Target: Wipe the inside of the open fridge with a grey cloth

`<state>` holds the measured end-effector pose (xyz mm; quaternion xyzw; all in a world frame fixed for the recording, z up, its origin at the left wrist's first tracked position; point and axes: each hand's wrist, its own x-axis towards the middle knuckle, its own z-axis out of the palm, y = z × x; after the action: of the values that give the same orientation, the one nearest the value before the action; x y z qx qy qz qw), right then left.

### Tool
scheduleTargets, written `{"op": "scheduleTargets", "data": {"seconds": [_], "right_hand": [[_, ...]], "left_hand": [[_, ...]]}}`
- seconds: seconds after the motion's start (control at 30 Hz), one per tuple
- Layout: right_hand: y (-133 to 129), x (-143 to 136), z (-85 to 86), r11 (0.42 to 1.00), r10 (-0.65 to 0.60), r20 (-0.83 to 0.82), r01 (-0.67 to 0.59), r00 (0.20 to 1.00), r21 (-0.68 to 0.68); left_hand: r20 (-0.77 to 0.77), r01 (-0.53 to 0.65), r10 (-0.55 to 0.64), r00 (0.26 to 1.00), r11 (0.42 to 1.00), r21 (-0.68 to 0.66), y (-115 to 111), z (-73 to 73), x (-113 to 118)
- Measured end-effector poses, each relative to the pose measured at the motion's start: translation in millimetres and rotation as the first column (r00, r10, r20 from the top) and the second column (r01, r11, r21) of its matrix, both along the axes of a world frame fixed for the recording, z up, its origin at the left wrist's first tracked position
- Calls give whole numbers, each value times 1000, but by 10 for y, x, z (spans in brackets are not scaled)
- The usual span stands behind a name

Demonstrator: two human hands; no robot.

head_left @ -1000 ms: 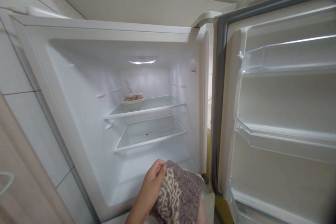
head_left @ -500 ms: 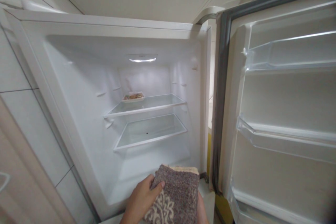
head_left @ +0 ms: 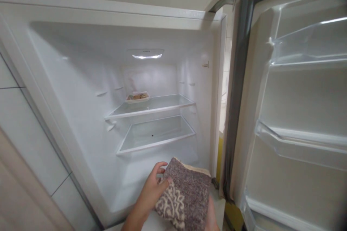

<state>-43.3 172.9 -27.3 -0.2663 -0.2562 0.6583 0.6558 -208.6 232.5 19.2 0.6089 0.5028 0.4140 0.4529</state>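
Observation:
A folded brown cloth [head_left: 191, 189] with a cream floral pattern and cream edge is held up in front of the open fridge [head_left: 81, 115]. My left hand [head_left: 151, 189] grips its left side, thumb on the front face and fingers curled behind. My right hand [head_left: 211, 214] supports the cloth from its lower right; most of those fingers are hidden behind it. Beyond the cloth are the upper glass shelf [head_left: 168, 104] and the lower glass shelf [head_left: 159, 133], which carries a small dark speck. A white food tray [head_left: 138, 97] sits at the back left of the upper shelf.
The fridge door [head_left: 298, 104] stands wide to the right, with several clear door bins such as the middle bin [head_left: 298, 148]. A lit lamp [head_left: 146, 55] is at the fridge ceiling. White wall tiles [head_left: 35, 126] run along the left.
The view has moved closer to the fridge. The cloth has risen slightly and shifted a little to the right in both hands, and my left fingers have lifted higher beside it.

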Motion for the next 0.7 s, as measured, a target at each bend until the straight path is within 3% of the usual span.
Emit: {"op": "scheduleTargets", "data": {"seconds": [0.1, 0.17, 0.23, 0.3, 0.37, 0.4, 0.43, 0.47, 0.53, 0.57, 0.63, 0.7], "right_hand": [[32, 58, 37, 999, -32, -25, 32, 999, 8], [87, 127, 22, 998, -65, -45, 66, 997, 5], [178, 204, 15, 993, -121, -58, 120, 991, -16], [310, 256, 29, 983, -182, 8, 182, 983, -8], [485, 247, 35, 964, -263, 259, 242, 929, 110], [586, 213, 20, 949, -310, 450, 241, 838, 206], [691, 160, -14, 935, -347, 646, 202, 680, 290], [795, 91, -66, 931, -360, 808, 124, 467, 343], [987, -69, -210, 963, -265, 964, -45, 29, 266], [1066, -149, -287, 976, -207, 969, -98, -132, 195], [1182, -284, -408, 987, -129, 936, -137, -326, 89], [1243, -381, -457, 985, -127, 913, -159, -388, 69]], "left_hand": [[-314, -161, 248, 916, 947, 278, 145, -151, -108], [-362, -220, 395, 844, 871, 438, 199, -269, -197], [-356, -230, 423, 833, 850, 474, 212, -416, -289], [-342, -221, 390, 855, 870, 440, 192, -601, -375], [-323, -219, 366, 873, 885, 410, 154, -811, -449], [-315, -226, 364, 876, 889, 400, 132, -914, -480], [-309, -236, 369, 877, 889, 392, 111, -1009, -507], [-304, -245, 374, 876, 889, 388, 93, -1093, -530], [-306, -252, 379, 873, 889, 382, 65, -1213, -567], [-308, -254, 381, 872, 889, 382, 59, -1248, -583], [-315, -253, 387, 866, 884, 392, 69, -1275, -618], [-329, -241, 396, 857, 873, 424, 113, -1264, -670]]}}
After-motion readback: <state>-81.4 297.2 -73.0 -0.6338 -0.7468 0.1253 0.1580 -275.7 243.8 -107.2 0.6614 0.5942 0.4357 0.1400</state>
